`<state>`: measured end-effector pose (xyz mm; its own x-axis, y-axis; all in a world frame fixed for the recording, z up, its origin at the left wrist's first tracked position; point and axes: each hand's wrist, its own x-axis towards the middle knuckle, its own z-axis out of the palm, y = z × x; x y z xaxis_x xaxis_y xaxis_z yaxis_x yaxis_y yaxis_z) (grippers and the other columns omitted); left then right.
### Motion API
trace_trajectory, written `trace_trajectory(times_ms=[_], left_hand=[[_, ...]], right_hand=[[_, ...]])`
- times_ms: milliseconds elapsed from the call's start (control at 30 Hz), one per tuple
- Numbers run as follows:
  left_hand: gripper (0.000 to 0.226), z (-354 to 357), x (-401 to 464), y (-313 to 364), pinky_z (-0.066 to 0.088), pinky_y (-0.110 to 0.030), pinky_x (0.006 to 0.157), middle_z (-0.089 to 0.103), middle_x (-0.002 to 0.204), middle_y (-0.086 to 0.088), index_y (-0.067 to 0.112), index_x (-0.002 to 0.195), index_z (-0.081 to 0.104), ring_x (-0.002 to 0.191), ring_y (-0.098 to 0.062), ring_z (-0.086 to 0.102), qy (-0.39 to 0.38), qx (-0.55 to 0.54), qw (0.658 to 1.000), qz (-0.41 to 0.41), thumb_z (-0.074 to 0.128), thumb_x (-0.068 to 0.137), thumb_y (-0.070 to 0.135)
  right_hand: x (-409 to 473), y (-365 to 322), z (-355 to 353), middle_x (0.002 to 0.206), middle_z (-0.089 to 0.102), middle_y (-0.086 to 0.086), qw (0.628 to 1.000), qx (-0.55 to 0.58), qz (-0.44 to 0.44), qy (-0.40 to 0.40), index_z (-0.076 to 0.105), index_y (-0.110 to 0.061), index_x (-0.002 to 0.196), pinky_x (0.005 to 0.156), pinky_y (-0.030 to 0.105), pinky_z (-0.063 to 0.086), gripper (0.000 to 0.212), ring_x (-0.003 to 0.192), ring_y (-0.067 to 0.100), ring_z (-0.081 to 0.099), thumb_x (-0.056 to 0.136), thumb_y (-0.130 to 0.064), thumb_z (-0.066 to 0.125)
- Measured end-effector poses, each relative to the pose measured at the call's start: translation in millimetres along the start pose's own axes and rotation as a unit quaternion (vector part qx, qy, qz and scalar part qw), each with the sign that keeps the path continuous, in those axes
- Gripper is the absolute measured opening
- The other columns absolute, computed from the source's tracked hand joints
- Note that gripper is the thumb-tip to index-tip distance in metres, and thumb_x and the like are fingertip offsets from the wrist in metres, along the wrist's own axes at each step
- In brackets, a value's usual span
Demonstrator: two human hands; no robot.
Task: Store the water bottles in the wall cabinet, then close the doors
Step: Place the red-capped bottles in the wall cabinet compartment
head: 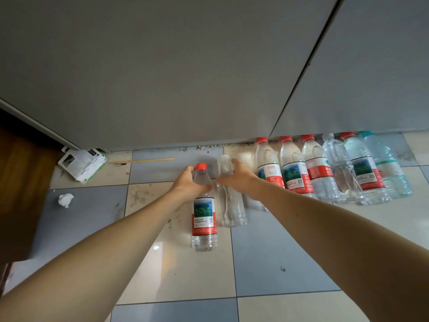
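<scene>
My left hand grips the neck of a red-capped water bottle with a red and green label. My right hand grips the upper part of a clear unlabelled bottle right beside it. Both bottles are upright over the tiled floor; whether they touch it I cannot tell. Several more water bottles stand in a row on the floor to the right, against the grey cabinet doors. Both doors look closed, with a dark seam between them.
A torn white carton lies at the left by the cabinet base. A thin wooden stick lies on the tiles near it, and a crumpled white scrap sits further left. Brown wood borders the far left.
</scene>
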<state>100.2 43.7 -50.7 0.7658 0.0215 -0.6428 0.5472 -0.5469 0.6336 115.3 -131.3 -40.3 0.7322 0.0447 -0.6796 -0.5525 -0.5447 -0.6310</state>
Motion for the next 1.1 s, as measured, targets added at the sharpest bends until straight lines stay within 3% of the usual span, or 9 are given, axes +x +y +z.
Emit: trace_trajectory(times_ms=[100, 200, 300, 433, 533, 633, 800, 1100], left_hand=[[0.058, -2.9, -3.1, 1.4, 0.053, -0.038, 0.088, 0.063, 0.120, -0.001, 0.023, 0.125, 0.054, 0.105, -0.019, 0.062, -0.013, -0.030, 0.999, 0.012, 0.085, 0.077, 0.024], [0.045, -9.2, -6.8, 8.0, 0.053, -0.031, 0.080, 0.068, 0.111, 0.002, 0.025, 0.112, 0.059, 0.101, -0.016, 0.066, -0.012, -0.071, 0.996, 0.049, 0.086, 0.075, 0.017], [0.049, -16.0, -13.2, 22.7, 0.048, -0.021, 0.076, 0.064, 0.109, 0.010, 0.034, 0.107, 0.056, 0.101, -0.006, 0.064, -0.004, -0.063, 0.990, 0.126, 0.086, 0.074, 0.015], [0.065, -28.8, -22.0, 39.9, 0.049, -0.022, 0.087, 0.063, 0.117, 0.011, 0.031, 0.123, 0.051, 0.108, -0.005, 0.061, -0.004, -0.026, 0.972, 0.235, 0.088, 0.072, 0.016], [0.065, -36.4, -27.5, 45.9, 0.049, -0.018, 0.088, 0.063, 0.113, 0.015, 0.033, 0.120, 0.048, 0.106, 0.000, 0.060, 0.028, -0.007, 0.957, 0.289, 0.087, 0.071, 0.015], [0.060, -40.4, -31.6, 44.1, 0.049, -0.019, 0.080, 0.062, 0.101, 0.015, 0.033, 0.112, 0.047, 0.097, -0.007, 0.060, 0.065, 0.013, 0.945, 0.321, 0.087, 0.069, 0.017], [0.063, -43.4, -36.0, 33.5, 0.051, -0.030, 0.080, 0.059, 0.103, 0.011, 0.032, 0.111, 0.044, 0.095, -0.013, 0.059, 0.116, 0.015, 0.934, 0.337, 0.088, 0.067, 0.024], [0.069, -41.5, -34.3, 18.1, 0.050, -0.031, 0.078, 0.054, 0.099, 0.013, 0.029, 0.109, 0.040, 0.088, -0.013, 0.057, 0.094, -0.018, 0.939, 0.332, 0.092, 0.064, 0.022]], right_hand=[[-2.7, -0.7, -0.5, 0.118, 0.057, 0.006, 1.000, -0.008, 0.015, -0.016, 0.039, -0.012, 0.144, 0.084, 0.032, 0.053, 0.080, 0.103, 0.021, 0.059, 0.077, -0.016, 0.084], [-7.9, -1.5, -6.2, 0.110, 0.064, 0.012, 0.999, 0.042, 0.000, 0.000, 0.053, -0.009, 0.126, 0.077, 0.037, 0.056, 0.055, 0.096, 0.026, 0.065, 0.078, -0.013, 0.079], [-16.9, -2.5, -16.6, 0.102, 0.070, 0.010, 0.995, 0.059, -0.073, 0.043, 0.062, -0.011, 0.111, 0.078, 0.038, 0.055, 0.036, 0.089, 0.025, 0.068, 0.081, -0.022, 0.078], [-37.7, -12.3, -32.8, 0.097, 0.070, -0.001, 0.980, -0.008, -0.185, 0.077, 0.064, -0.015, 0.105, 0.074, 0.030, 0.052, 0.042, 0.087, 0.016, 0.065, 0.076, -0.036, 0.087], [-49.2, -21.5, -45.4, 0.097, 0.067, -0.009, 0.964, -0.048, -0.233, 0.119, 0.062, -0.020, 0.108, 0.072, 0.021, 0.049, 0.047, 0.089, 0.012, 0.063, 0.072, -0.034, 0.090], [-52.7, -26.2, -53.2, 0.097, 0.067, -0.008, 0.956, -0.043, -0.250, 0.149, 0.064, -0.022, 0.110, 0.082, 0.029, 0.052, 0.049, 0.093, 0.017, 0.063, 0.069, -0.027, 0.092], [-51.4, -16.3, -51.4, 0.104, 0.069, -0.002, 0.956, -0.049, -0.239, 0.164, 0.064, -0.021, 0.113, 0.091, 0.044, 0.054, 0.051, 0.099, 0.023, 0.063, 0.070, -0.024, 0.092], [-46.1, -1.0, -45.1, 0.107, 0.067, -0.003, 0.959, -0.029, -0.228, 0.164, 0.060, -0.023, 0.111, 0.093, 0.048, 0.054, 0.048, 0.103, 0.022, 0.064, 0.073, -0.024, 0.089]])
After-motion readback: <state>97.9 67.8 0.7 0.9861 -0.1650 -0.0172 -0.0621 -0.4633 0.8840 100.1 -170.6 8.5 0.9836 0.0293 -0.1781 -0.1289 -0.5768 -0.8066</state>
